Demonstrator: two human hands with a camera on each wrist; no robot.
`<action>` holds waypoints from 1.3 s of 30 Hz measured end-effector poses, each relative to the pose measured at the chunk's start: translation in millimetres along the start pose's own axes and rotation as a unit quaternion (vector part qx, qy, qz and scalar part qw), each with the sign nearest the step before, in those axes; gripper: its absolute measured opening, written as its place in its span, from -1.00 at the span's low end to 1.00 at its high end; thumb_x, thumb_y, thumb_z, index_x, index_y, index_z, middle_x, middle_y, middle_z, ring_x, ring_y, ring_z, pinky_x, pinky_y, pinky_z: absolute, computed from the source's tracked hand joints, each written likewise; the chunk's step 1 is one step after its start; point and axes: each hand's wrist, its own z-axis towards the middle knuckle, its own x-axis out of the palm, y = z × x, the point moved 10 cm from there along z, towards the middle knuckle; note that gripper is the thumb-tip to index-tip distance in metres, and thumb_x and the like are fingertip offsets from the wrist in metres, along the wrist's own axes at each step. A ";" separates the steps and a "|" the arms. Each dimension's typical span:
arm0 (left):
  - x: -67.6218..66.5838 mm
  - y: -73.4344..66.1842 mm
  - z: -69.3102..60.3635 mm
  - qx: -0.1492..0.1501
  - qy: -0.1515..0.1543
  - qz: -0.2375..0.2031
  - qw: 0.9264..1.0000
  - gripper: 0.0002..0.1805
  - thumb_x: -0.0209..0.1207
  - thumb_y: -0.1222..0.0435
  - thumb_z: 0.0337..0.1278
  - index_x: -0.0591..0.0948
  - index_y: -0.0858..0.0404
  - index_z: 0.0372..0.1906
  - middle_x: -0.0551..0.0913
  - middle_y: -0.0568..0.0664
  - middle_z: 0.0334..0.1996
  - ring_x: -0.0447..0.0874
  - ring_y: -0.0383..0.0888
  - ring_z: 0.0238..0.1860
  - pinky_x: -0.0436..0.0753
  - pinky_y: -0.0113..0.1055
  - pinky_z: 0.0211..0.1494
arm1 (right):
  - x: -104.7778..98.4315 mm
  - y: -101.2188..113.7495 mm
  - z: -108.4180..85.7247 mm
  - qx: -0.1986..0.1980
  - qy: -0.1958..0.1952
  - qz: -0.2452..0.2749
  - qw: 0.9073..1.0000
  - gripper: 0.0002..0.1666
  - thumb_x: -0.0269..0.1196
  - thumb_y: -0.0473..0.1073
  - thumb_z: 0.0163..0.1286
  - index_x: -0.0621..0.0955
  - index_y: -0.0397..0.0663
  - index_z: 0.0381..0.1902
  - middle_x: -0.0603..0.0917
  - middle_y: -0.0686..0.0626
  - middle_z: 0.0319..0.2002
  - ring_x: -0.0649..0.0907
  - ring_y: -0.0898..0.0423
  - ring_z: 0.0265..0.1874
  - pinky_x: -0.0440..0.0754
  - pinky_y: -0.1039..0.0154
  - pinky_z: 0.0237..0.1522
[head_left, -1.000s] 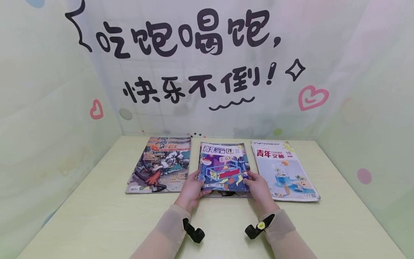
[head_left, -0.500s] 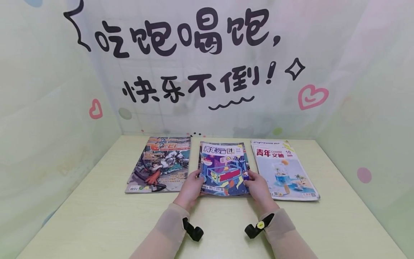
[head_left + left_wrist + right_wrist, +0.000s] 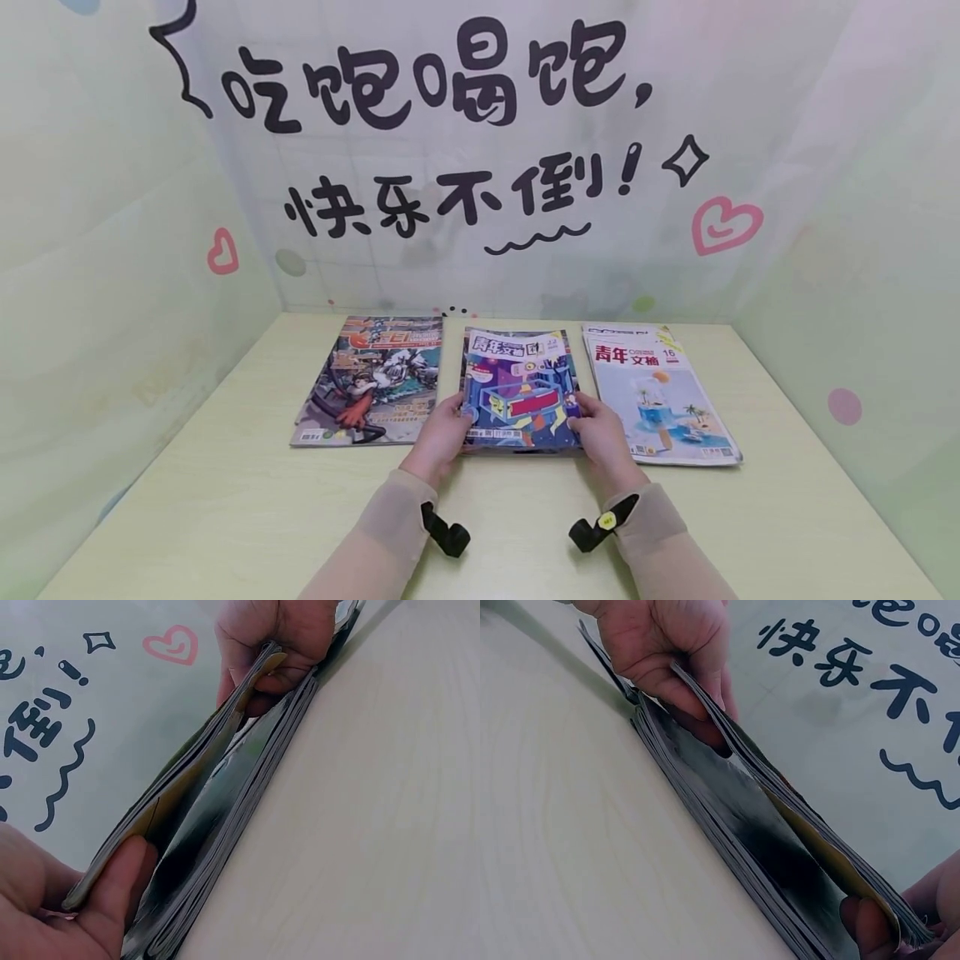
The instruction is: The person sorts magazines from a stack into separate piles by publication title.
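Observation:
Both hands hold a magazine [image 3: 517,392] with a purple and blue cover in the middle of the table. My left hand [image 3: 442,433] grips its left edge, thumb on the cover, and my right hand [image 3: 600,433] grips the right edge the same way. The wrist views show fingers bent under the magazine. Beneath it lies a thicker stack of magazines [image 3: 251,791], seen edge-on in the left wrist view. A gap separates the held magazine from the stack. Most of the stack's top is hidden in the head view.
To the left lie magazines with a dark comic-style cover [image 3: 382,383]. On the right is a pile with a pale blue cover [image 3: 660,400], slightly askew. The light wooden table [image 3: 247,508] meets a printed cloth backdrop [image 3: 480,275] behind and at both sides.
Compared with a second ago, the held magazine's near edge sits slightly closer to the person and covers more of the stack below. Both hands keep their grip. The side piles have not moved.

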 end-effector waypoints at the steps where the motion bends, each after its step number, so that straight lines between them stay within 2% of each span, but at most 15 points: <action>1: -0.1 -0.5 -0.1 -0.002 -0.002 -0.003 1.000 -0.45 -0.13 0.42 0.39 0.16 0.42 0.44 0.45 0.30 0.22 0.57 0.04 0.06 0.53 -0.10 0.18 | -0.5 1.0 -0.1 -0.001 0.000 -0.001 1.000 -0.33 0.01 -0.44 0.36 0.24 -0.20 0.44 0.31 -0.28 0.35 0.36 -0.15 0.25 0.35 -0.08 0.29; 8: 4.2 -7.1 0.6 -0.004 -0.005 -0.018 1.000 -0.43 -0.12 0.40 0.39 0.15 0.35 0.46 0.42 0.26 0.26 0.54 0.02 0.09 0.52 -0.12 0.20 | -10.9 11.6 -2.0 -0.008 -0.008 -0.010 1.000 -0.34 0.02 -0.39 0.39 0.25 -0.13 0.44 0.34 -0.25 0.31 0.41 -0.11 0.16 0.46 0.00 0.19; 14: 26.7 -17.2 -1.2 0.000 0.014 -0.036 0.999 -0.42 -0.13 0.39 0.42 0.11 0.30 0.48 0.39 0.23 0.29 0.48 0.05 0.18 0.46 -0.08 0.26 | -33.4 11.2 1.5 0.000 -0.020 -0.001 1.000 -0.33 0.01 -0.39 0.41 0.23 -0.09 0.46 0.31 -0.24 0.33 0.39 -0.09 0.19 0.44 0.04 0.21; 16: 37.1 -20.4 -0.9 0.005 0.018 -0.042 0.999 -0.42 -0.13 0.39 0.41 0.12 0.29 0.48 0.42 0.21 0.27 0.50 0.04 0.16 0.49 -0.11 0.24 | -43.5 12.6 2.0 -0.001 -0.023 -0.004 1.000 -0.33 0.00 -0.39 0.42 0.22 -0.09 0.47 0.31 -0.24 0.34 0.39 -0.08 0.19 0.46 0.07 0.18; 19: 54.6 -23.1 -0.6 0.005 0.025 -0.050 0.998 -0.42 -0.12 0.40 0.40 0.14 0.26 0.48 0.41 0.20 0.27 0.47 0.05 0.18 0.47 -0.10 0.25 | -60.3 14.6 1.7 -0.008 -0.026 -0.007 1.000 -0.32 0.01 -0.41 0.40 0.21 -0.12 0.47 0.33 -0.25 0.31 0.43 -0.05 0.13 0.54 0.29 0.01; 24: 87.0 -29.1 -3.7 0.008 0.034 -0.046 0.998 -0.43 -0.10 0.41 0.38 0.18 0.26 0.46 0.42 0.24 0.25 0.47 0.07 0.19 0.42 -0.04 0.29 | -92.5 13.2 -0.4 -0.013 -0.030 -0.006 0.999 -0.28 0.04 -0.44 0.36 0.21 -0.12 0.47 0.29 -0.27 0.35 0.50 0.16 -0.08 0.56 0.50 -0.24; 28: 113.5 -35.8 -5.4 0.024 0.053 -0.053 0.997 -0.43 -0.10 0.45 0.35 0.21 0.29 0.44 0.55 0.19 0.11 0.58 -0.06 0.03 0.53 -0.17 0.17 | -115.8 10.5 -3.0 -0.014 -0.019 0.017 1.000 -0.25 0.02 -0.47 0.35 0.15 -0.16 0.48 0.21 -0.30 0.39 0.53 0.35 -0.26 0.59 0.49 -0.25; 31: 134.9 -38.4 -6.1 0.030 0.085 -0.070 0.993 -0.41 -0.09 0.48 0.32 0.19 0.31 0.45 0.60 0.18 -0.01 0.62 -0.12 -0.14 0.60 -0.27 -0.02 | -132.9 9.6 -4.8 -0.017 -0.012 0.032 0.999 -0.25 -0.01 -0.47 0.37 0.10 -0.20 0.49 0.20 -0.30 0.36 0.55 0.40 -0.31 0.60 0.47 -0.24; 35: 162.8 -37.4 -10.2 0.010 0.138 -0.101 0.985 -0.39 -0.07 0.52 0.28 0.22 0.29 0.44 0.63 0.13 -0.11 0.65 -0.12 -0.23 0.65 -0.30 -0.16 | -156.8 3.7 -6.1 -0.001 -0.010 0.049 0.999 -0.24 -0.01 -0.44 0.40 0.04 -0.15 0.50 0.23 -0.21 0.32 0.57 0.39 -0.30 0.62 0.44 -0.21; 39: 181.6 -35.1 -15.2 -0.002 0.156 -0.087 0.984 -0.40 -0.05 0.58 0.19 0.35 0.28 0.37 0.62 0.04 -0.15 0.62 -0.16 -0.25 0.65 -0.35 -0.24 | -178.0 -4.7 -8.8 0.018 -0.011 0.055 0.998 -0.25 -0.01 -0.41 0.43 0.02 -0.12 0.50 0.22 -0.19 0.31 0.56 0.37 -0.29 0.63 0.42 -0.19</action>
